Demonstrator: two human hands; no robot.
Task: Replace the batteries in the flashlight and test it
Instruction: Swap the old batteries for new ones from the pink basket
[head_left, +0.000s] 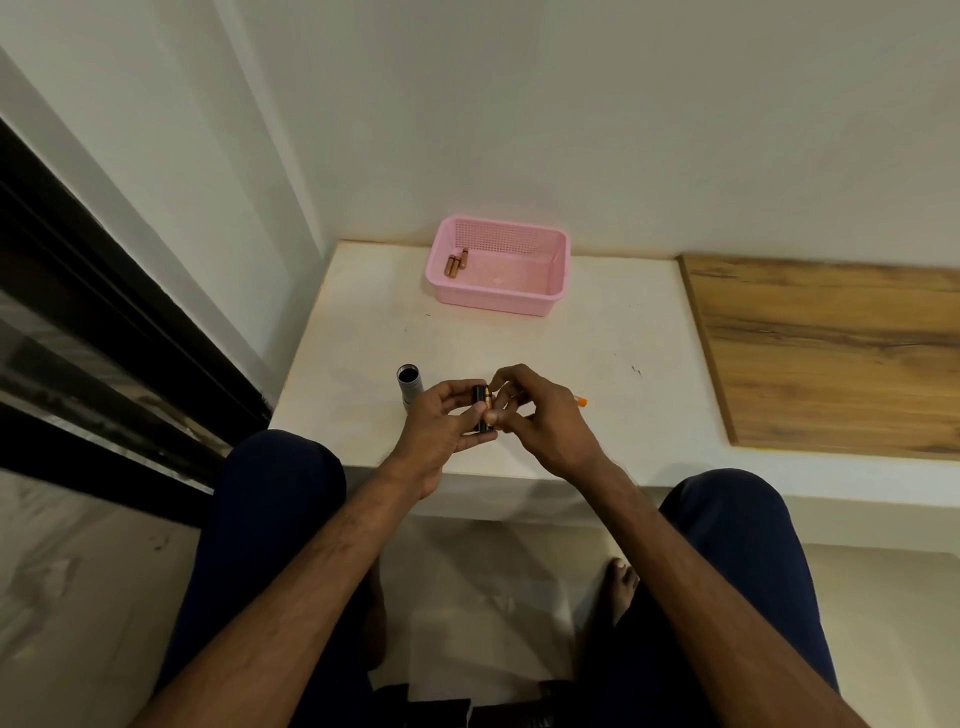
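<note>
The black battery holder (479, 415) is held up just above the front edge of the worktop (571, 353), roughly at its middle, with a gold-banded battery (489, 401) lying against its side. The left hand (441, 431) grips the holder, its fingers (454, 387) curled round the far side and the thumb across the near face. The right hand (540, 421) pinches the battery with its fingers (511, 375) bent in over the top. I cannot tell whether the battery is fully seated. Both pieces look small, rigid and light, with smooth, likely slippery casings. The holder is probably best held by its long sides, leaving the slot open, and the battery by its barrel, not its ends. Just left of the hands the grey flashlight body (409, 388) is on the worktop with its dark open mouth facing up. An orange-tipped object (580, 400) pokes out behind the right hand, too hidden to name. Near the far edge a pink basket (498, 304) holds a few copper-coloured batteries (454, 265) in its left end. The worktop is pale, matt and faintly marked, a wooden board (831, 353) covers its right part, and plain walls meet at its far left corner. A dark window frame (104, 312) runs along the left, above a light tiled floor.
</note>
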